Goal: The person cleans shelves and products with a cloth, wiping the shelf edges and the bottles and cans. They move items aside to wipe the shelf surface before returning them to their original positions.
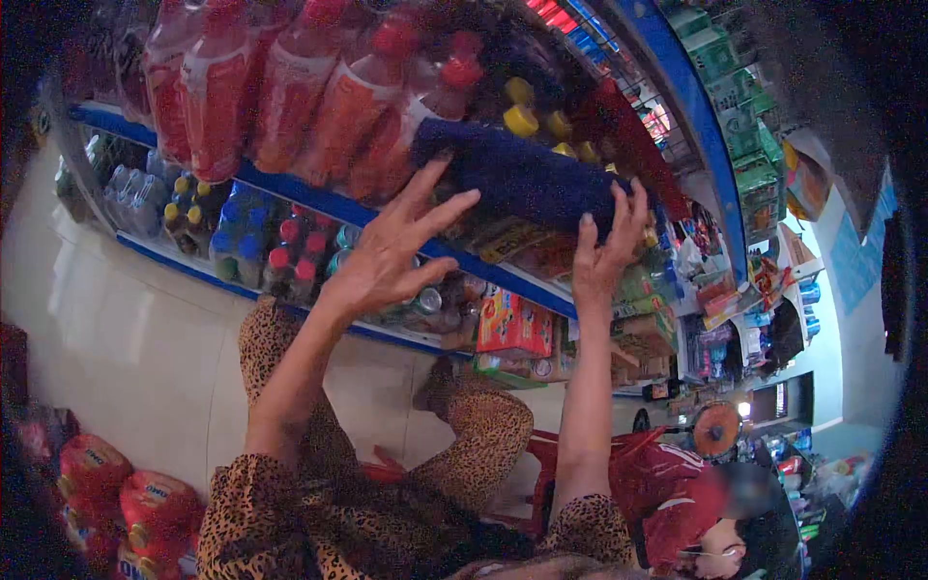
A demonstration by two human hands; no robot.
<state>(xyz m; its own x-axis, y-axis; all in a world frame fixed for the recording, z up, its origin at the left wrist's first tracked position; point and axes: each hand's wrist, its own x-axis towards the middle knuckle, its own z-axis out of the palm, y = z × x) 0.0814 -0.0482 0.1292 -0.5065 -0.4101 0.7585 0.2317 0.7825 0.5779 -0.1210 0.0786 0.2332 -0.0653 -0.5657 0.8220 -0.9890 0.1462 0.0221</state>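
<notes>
Blue cloth: beside the red-capped bottles.
Left hand: spread wide, fingertips at the cloth.
Right hand: half-curled at the end farthest from those bottles; I can't tell if gripping.

Left of my blue bundle, red bottles, tops cropped; behind it, yellow-capped bottles, part-hidden; below right, a blurred head.

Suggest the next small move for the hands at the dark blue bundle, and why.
Probably close the left hand's fingers gently on its end of the dark blue bundle: they look spread there, while the right hand has its fingers at the other end. Red-capped bottles crowd the left end, so I'd go slowly.
</notes>
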